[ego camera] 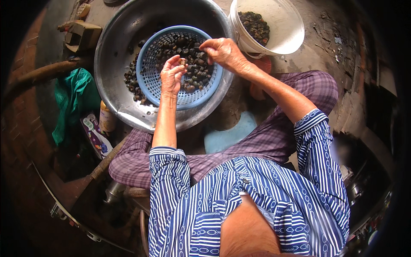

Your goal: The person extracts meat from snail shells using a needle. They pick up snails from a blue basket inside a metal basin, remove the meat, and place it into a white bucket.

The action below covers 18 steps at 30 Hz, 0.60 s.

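Observation:
Before me a blue plastic colander (140, 69) rests inside a wide metal basin (110, 41), with dark snails (196, 72) heaped in it. More snails (131, 77) lie on the basin floor, left of the colander. My left hand (172, 75) is over the colander's middle, a small brownish snail (182, 61) pinched between its fingertips. Above the colander's right rim is my right hand (224, 54), its fingers bent together and pointing left; whether something small is between them cannot be made out.
A white bucket (289, 35) with dark snail-like pieces inside stands beyond the basin, at the right. Green plastic bag (72, 96), yellowish bottle (107, 117) and a printed box (95, 135) are left of the basin. A light blue plastic piece (229, 135) lies between my legs.

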Each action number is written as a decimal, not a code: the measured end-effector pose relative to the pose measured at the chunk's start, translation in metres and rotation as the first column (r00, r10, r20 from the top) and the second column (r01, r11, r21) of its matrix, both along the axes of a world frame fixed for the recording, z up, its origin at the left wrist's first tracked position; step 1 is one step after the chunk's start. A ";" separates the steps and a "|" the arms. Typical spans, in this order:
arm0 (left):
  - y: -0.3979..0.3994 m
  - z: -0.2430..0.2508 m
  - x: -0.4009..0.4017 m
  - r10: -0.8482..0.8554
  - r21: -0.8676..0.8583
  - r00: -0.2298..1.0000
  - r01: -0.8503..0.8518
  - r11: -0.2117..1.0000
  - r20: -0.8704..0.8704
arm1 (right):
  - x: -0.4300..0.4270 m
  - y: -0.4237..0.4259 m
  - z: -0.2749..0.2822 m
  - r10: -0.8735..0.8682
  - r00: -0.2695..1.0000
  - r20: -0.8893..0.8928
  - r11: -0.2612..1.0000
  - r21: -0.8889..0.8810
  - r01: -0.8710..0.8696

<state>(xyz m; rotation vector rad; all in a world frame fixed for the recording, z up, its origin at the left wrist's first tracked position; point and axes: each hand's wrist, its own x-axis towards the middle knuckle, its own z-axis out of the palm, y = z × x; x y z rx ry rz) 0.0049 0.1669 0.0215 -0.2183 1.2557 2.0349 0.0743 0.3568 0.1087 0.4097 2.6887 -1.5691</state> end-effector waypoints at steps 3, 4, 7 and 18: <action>0.010 0.013 0.007 -0.047 0.017 0.999 0.047 0.999 0.005 | 0.003 -0.008 -0.002 0.073 0.997 0.019 0.977 0.201 -0.075; 0.012 0.019 0.011 -0.049 0.007 0.999 0.049 0.999 -0.010 | 0.005 -0.010 -0.003 0.100 0.995 0.012 0.966 0.237 -0.100; 0.018 0.023 0.021 -0.057 0.021 0.998 0.057 0.998 -0.038 | 0.010 -0.014 -0.010 0.158 0.987 0.030 0.949 0.271 -0.160; 0.025 0.030 0.032 -0.096 0.000 0.992 0.096 0.995 -0.083 | 0.011 -0.013 -0.024 0.181 0.980 0.076 0.945 0.261 -0.195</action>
